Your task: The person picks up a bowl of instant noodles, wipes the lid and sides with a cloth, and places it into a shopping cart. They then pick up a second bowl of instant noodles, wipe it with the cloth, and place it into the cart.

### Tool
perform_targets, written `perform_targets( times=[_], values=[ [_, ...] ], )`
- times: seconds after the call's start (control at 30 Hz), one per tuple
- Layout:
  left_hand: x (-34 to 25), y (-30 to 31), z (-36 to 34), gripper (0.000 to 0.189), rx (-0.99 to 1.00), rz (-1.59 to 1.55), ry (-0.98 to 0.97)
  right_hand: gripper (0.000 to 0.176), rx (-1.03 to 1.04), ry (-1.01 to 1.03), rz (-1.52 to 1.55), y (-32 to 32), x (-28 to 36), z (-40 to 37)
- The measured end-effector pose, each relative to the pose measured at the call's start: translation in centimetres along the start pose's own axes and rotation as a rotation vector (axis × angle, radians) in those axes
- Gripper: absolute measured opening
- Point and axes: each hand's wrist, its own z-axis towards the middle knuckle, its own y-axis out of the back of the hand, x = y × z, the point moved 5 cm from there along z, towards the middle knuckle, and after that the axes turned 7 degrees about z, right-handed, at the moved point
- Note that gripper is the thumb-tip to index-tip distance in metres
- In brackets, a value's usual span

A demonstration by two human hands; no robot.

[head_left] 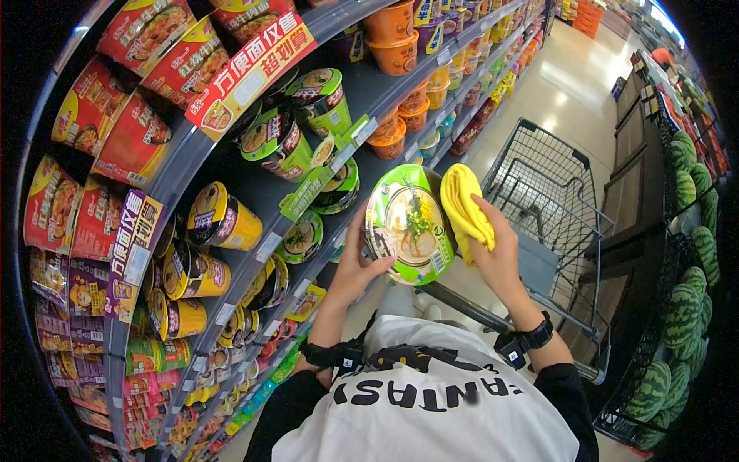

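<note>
My left hand [356, 266] is closed round the side of a green and white instant noodle bowl [408, 219], its thumb near the lower rim. The bowl is tilted so that its printed lid, with a noodle picture and a barcode, faces me. A folded yellow cloth [466, 208] is gripped in my right hand [499, 250], right beside the bowl's right edge. To the left, matching green noodle bowls [277, 142] stand on the shelf, with yellow and black noodle cups [223, 217] below them.
Shelves of red noodle buckets [135, 138] and orange tubs [392, 50] run along my left. A wire shopping cart [539, 150] stands ahead to the right, its handle [469, 308] close to my body. Watermelons [650, 389] fill a display along the right side.
</note>
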Motion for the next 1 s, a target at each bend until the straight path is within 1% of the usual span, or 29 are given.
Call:
perform_targets(
  times=[0.03,0.1,0.2,0.3,0.4,0.47,0.5,0.53,0.57,0.6,0.63,0.7,0.73,0.77,0.8,0.83,0.87,0.93,0.97,1.0],
  values=[
    [0.0,-0.1,0.2,0.090,0.024,0.046,-0.041,0.054,-0.003,0.011,0.000,0.2,0.0,0.1],
    [-0.7,-0.9,0.2,0.090,0.059,0.026,-0.055,0.055,-0.008,0.029,0.001,0.6,0.1,0.2],
    [-0.9,-1.6,0.2,0.091,0.084,0.032,-0.071,0.057,0.020,0.081,-0.058,0.5,2.0,0.8],
    [-1.5,-2.3,0.4,0.093,0.093,-0.031,-0.083,0.060,0.038,0.223,-0.126,0.2,4.1,1.4],
    [-1.6,-2.6,0.5,0.093,0.116,-0.062,-0.085,0.064,0.064,0.305,-0.173,-0.2,5.9,1.8],
    [-1.2,-2.8,0.4,0.092,0.132,-0.070,-0.066,0.063,0.117,0.347,-0.171,-0.7,7.0,1.8],
    [-0.9,-3.2,0.2,0.092,0.138,-0.082,-0.047,0.062,0.145,0.369,-0.169,-1.0,7.6,1.7],
    [-0.7,-3.6,0.0,0.092,0.144,-0.093,-0.030,0.060,0.184,0.443,-0.183,-1.5,8.3,1.4],
    [-0.8,-4.0,-0.5,0.085,0.131,-0.152,-0.030,0.058,0.222,0.517,-0.198,-2.0,9.0,1.1],
    [0.3,-3.8,-0.9,0.083,0.116,-0.256,0.034,0.055,0.259,0.590,-0.214,-2.5,9.7,0.7],
    [2.0,-3.5,-1.2,0.081,0.104,-0.362,0.099,0.047,0.290,0.635,-0.231,-3.0,10.2,0.3],
    [4.1,-3.0,-2.0,0.074,0.054,-0.580,0.264,0.043,0.395,0.678,-0.220,-3.0,10.7,-0.4],
    [4.2,-2.6,-2.1,0.075,0.038,-0.555,0.261,0.042,0.450,0.704,-0.210,-3.1,11.0,-0.7],
    [4.2,-2.0,-2.3,0.075,0.018,-0.531,0.258,0.039,0.454,0.693,-0.161,-2.7,11.4,-0.7],
    [4.2,-1.4,-2.4,0.075,-0.002,-0.507,0.254,0.039,0.504,0.679,-0.145,-2.4,11.3,-0.8],
    [4.1,-0.7,-2.2,0.075,0.036,-0.514,0.159,0.039,0.553,0.663,-0.131,-1.8,11.1,-1.0],
    [3.9,-0.1,-2.3,0.076,0.015,-0.536,0.133,0.039,0.601,0.646,-0.118,-1.4,10.9,-1.1],
    [1.6,0.4,-2.3,0.078,-0.025,-0.580,0.085,0.041,0.728,0.625,-0.151,-0.6,10.4,-1.8],
    [2.1,1.0,-2.2,0.080,-0.024,-0.580,0.045,0.041,0.792,0.612,-0.167,-0.6,10.3,-2.3],
    [2.1,1.4,-2.4,0.081,-0.037,-0.579,0.057,0.043,0.809,0.613,-0.176,-0.7,10.4,-2.8]
  ],
)
